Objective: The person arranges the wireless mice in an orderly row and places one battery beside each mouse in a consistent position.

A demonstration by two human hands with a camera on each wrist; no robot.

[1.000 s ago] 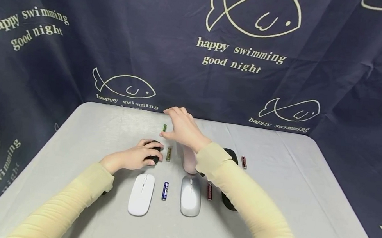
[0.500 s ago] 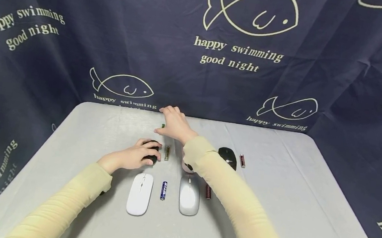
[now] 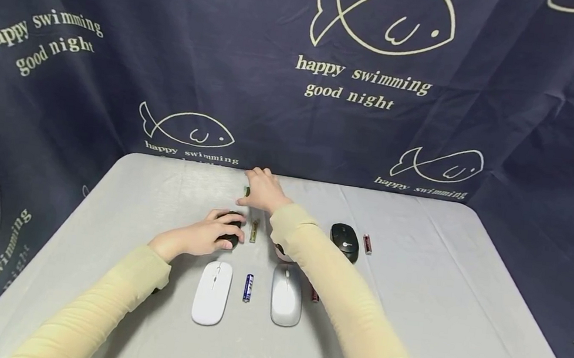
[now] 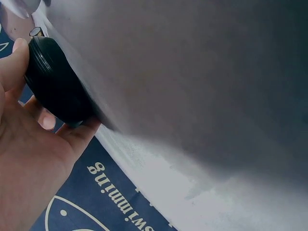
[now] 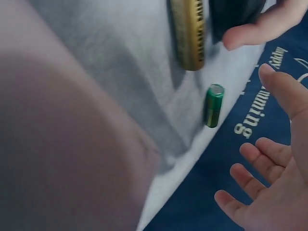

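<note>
My left hand (image 3: 195, 236) grips a black computer mouse (image 4: 57, 82) on the table, its thumb and fingers around the sides. At the table's far edge, my right hand (image 3: 264, 193) reaches over a small green battery (image 5: 214, 106) with thumb and fingers spread. In the right wrist view a gap shows between those fingers and the battery. A gold battery (image 3: 254, 231) lies just right of the black mouse. Beneath my right sleeve a pink mouse (image 3: 282, 255) is mostly hidden.
Nearer me lie a white mouse (image 3: 212, 293), a blue battery (image 3: 248, 288) and a silver mouse (image 3: 286, 300). A dark red battery (image 3: 315, 295) is partly covered by my right sleeve. Farther right are another black mouse (image 3: 345, 242) and a red battery (image 3: 367, 244). Dark curtain stands behind the table.
My right hand has come down closer around the green battery. The right forearm has shifted left, uncovering the black mouse on the right. My left hand stays on its mouse.
</note>
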